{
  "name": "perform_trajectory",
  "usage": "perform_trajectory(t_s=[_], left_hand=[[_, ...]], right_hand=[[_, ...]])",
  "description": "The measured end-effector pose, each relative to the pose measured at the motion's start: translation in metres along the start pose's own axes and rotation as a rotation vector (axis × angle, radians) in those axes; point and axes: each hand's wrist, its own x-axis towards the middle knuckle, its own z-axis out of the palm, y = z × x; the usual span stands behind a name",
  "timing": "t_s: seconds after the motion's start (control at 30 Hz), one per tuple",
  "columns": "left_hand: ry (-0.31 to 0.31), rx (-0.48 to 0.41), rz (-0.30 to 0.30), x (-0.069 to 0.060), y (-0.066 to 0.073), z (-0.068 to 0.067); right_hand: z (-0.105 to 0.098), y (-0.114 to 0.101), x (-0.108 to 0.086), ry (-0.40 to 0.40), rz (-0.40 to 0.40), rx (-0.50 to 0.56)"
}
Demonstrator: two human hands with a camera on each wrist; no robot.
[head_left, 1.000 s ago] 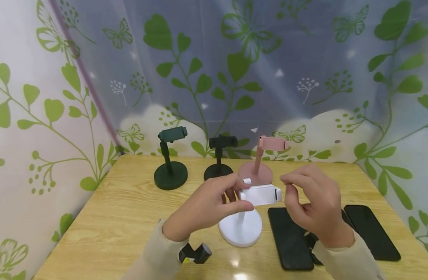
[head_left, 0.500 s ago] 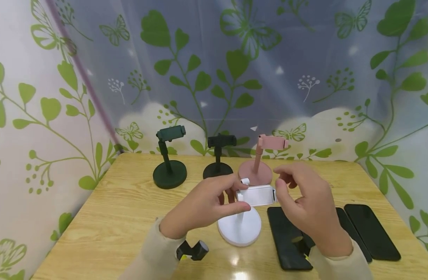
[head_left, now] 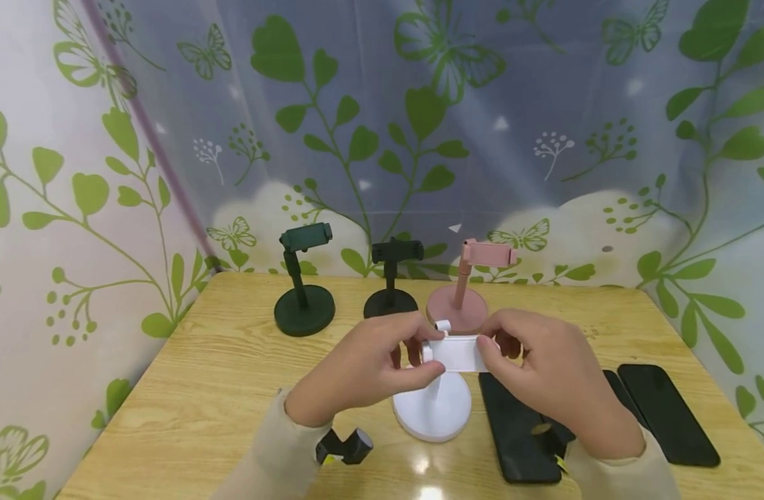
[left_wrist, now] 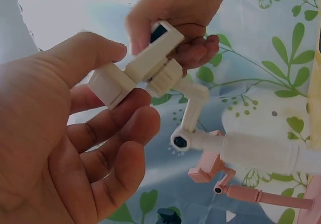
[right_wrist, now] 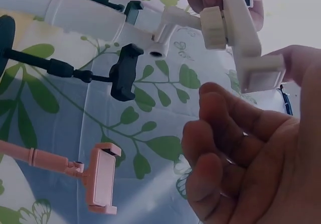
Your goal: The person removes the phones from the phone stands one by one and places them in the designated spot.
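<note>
A white phone stand stands upright on the table, its clamp raised in front of me. My left hand grips the clamp's left end, thumb on the front and fingers behind. At the opposite end, my right hand pinches the clamp with its thumb on the front face, covering that end in the head view. From the left wrist view, the clamp runs between both hands, with the jointed neck behind it. The right wrist view has the clamp's end block against the right thumb.
Behind stand a dark green phone stand, a black one and a pink one. Black phones lie on the right, one partly under my right forearm and another farther right. A patterned curtain backs the table.
My right hand has moved left from beside the white clamp and now takes hold of its right end. My left hand keeps its grip. The other stands have not moved.
</note>
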Motion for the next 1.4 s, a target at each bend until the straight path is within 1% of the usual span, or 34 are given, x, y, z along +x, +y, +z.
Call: perform_trajectory(t_s=[0.17,0.3,0.4,0.53,0.63,0.73,0.97,1.1,1.27,1.4], left_hand=[[0.010,0.018,0.010,0.000,0.001,0.000],[0.017,0.009,0.010,0.000,0.002,0.001],[0.022,0.001,0.010,0.000,0.002,0.001],[0.024,0.000,0.004,0.001,0.003,0.001],[0.021,-0.003,-0.004,0.001,0.002,0.000],[0.019,-0.004,-0.002,0.002,0.002,0.000],[0.019,-0.008,-0.007,0.001,0.002,0.000],[0.013,-0.014,-0.022,0.001,0.002,-0.001],[-0.003,-0.032,-0.042,0.001,0.003,-0.001],[-0.024,-0.047,-0.060,0.000,0.003,-0.001]], right_hand=[[-0.003,0.001,0.000,-0.047,-0.038,0.044],[-0.005,0.002,0.000,-0.089,-0.059,0.088],[-0.006,0.004,-0.001,-0.133,-0.060,0.146],[-0.008,0.008,-0.001,-0.192,-0.073,0.258],[-0.010,0.012,-0.002,-0.235,-0.067,0.343],[-0.012,0.014,-0.002,-0.272,-0.043,0.409],[-0.009,0.015,-0.001,-0.365,0.014,0.492],[-0.009,0.016,0.000,-0.383,0.024,0.526],[-0.008,0.015,0.000,-0.390,0.009,0.579],[-0.007,0.015,0.000,-0.388,0.015,0.583]])
